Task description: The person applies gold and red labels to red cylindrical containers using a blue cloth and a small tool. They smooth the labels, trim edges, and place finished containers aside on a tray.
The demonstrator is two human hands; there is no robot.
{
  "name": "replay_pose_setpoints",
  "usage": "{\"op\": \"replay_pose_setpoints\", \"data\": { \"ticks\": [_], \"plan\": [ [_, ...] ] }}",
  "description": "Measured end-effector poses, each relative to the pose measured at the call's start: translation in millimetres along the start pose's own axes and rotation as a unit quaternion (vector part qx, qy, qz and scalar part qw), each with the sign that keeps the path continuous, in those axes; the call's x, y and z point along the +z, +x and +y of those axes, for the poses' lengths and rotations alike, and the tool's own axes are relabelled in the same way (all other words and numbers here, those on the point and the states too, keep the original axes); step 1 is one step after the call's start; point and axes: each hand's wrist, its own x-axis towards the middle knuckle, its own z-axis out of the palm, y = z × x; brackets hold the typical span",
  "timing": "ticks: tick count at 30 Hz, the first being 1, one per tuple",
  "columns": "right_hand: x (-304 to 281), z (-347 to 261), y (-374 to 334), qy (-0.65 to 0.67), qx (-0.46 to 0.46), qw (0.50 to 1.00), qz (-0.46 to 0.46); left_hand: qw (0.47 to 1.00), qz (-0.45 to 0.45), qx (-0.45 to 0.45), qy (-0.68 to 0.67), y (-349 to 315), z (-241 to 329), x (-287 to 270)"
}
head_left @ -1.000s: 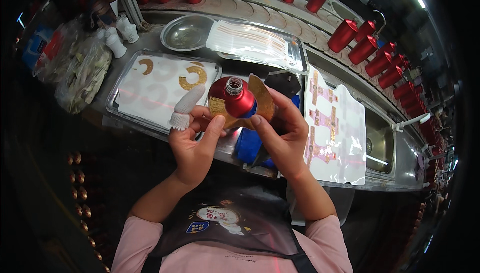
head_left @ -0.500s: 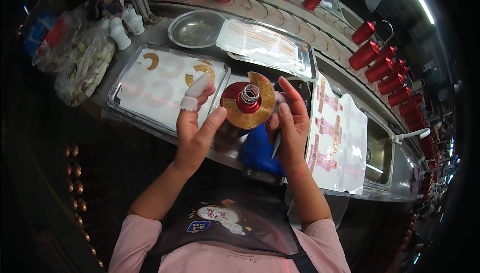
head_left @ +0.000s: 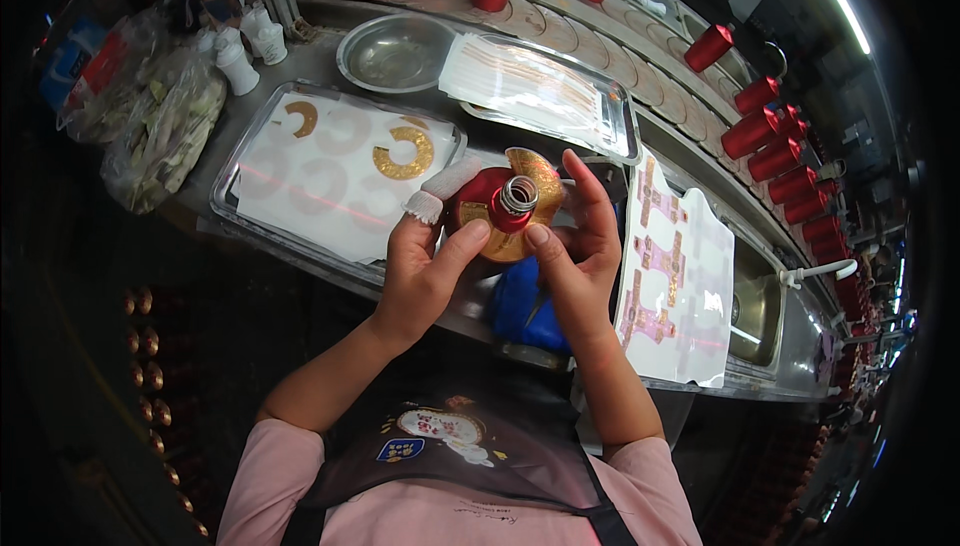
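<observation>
1. Surface [head_left: 310, 58], head view: bare metal, carries a steel tray [head_left: 225, 201] w/ white sheet [head_left: 345, 171] and gold C-shaped pieces [head_left: 385, 158]; metal bowl [head_left: 395, 56] beyond it; belt [head_left: 560, 38] w/ other red bottles at back.
2. Workpiece: red bottle [head_left: 505, 214], open neck up and tilted slightly toward the wearer, between both hands, above/near a blue item [head_left: 535, 321]. Whether its base rests on anything: can't tell.
3. Gold collar [head_left: 545, 184]: C-shaped, set partly round the bottle neck; its R end stands proud of the shoulder.
4. L hand [head_left: 420, 261]: fingers closed on the bottle's L side, thumb at front on the collar, index in a white finger cover [head_left: 448, 184]. R hand [head_left: 588, 256]: thumb on the collar's front edge, index extended up, apart from the collar; remaining fingers hidden, grip n/k.
5. Recommended technique: keep collar concentric w/ neck; hold bottle steady w/ L; press from front centre outward w/ thumbs, even force. Raised R end should go down last, smoothed progressively; otherwise creases or trapped air likely.
6. Vs. 0.5 s ago: hands were apart from the collar; both thumbs now bear on its front. Bottles on belt have shifted.
</observation>
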Motion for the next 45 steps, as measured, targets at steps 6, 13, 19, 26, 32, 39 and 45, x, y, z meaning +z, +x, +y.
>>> {"op": "replay_pose_setpoints", "data": {
  "ticks": [6,13,19,26,32,39,45],
  "plan": [
    [1.7,-3.0,-0.6,-0.061,0.002,0.998,-0.010,0.998,-0.014,-0.051,-0.025,7.7,3.6,-6.0],
    [3.6,-3.1,-0.6,-0.076,-0.001,0.997,-0.002,0.999,-0.019,-0.036,-0.025,7.8,3.1,-8.2],
    [7.8,-1.6,1.6,-0.041,-0.023,0.999,0.009,0.999,0.004,-0.032,-0.014,10.4,0.2,-2.9],
    [4.8,-2.7,-0.4,0.045,0.002,0.999,0.001,0.995,-0.014,-0.031,-0.089,7.3,-0.3,-8.5],
    [3.3,-2.3,2.1,-0.085,-0.030,0.996,-0.017,0.999,-0.032,-0.017,-0.034,5.1,-4.5,-11.0],
    [5.1,5.4,3.1,-0.010,-0.043,0.999,0.004,0.998,-0.031,-0.025,-0.043,5.3,-5.8,-11.6],
    [-1.6,7.0,4.2,0.036,-0.019,0.999,-0.003,0.998,-0.026,-0.015,-0.048,5.9,-5.4,-7.6]
  ]
}}
